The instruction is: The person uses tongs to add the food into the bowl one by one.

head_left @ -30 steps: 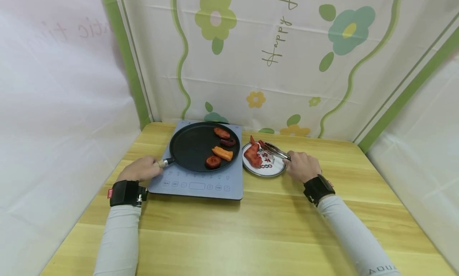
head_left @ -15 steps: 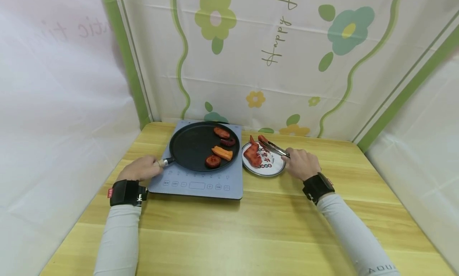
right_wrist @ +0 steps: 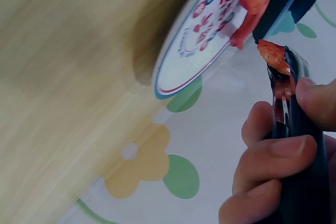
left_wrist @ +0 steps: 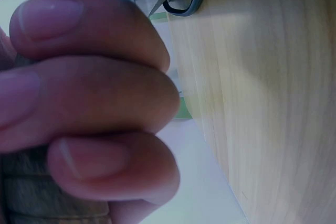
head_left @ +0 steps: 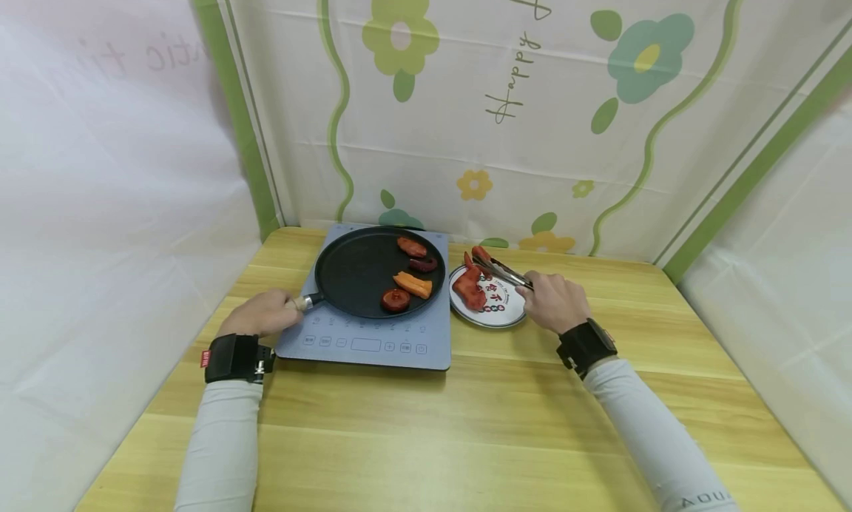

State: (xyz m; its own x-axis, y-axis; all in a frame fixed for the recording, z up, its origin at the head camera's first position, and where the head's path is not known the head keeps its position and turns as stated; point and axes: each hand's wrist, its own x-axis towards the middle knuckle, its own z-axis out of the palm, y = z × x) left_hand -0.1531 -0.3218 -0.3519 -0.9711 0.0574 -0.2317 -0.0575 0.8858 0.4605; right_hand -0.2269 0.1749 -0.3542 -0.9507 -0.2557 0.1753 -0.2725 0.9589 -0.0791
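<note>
The left hand's (head_left: 261, 314) grip curls round the pan handle (head_left: 305, 302), which points near-left; a steady hold should stop the pan (head_left: 353, 271) turning. By the plate's (head_left: 512, 314) far edge, tongs (head_left: 509, 275) pinch a reddish food piece (head_left: 481, 254), its long axis partly hidden. The tongs point far-left from the right hand (head_left: 558, 303), wrapped round them; an even squeeze seems best.
</note>
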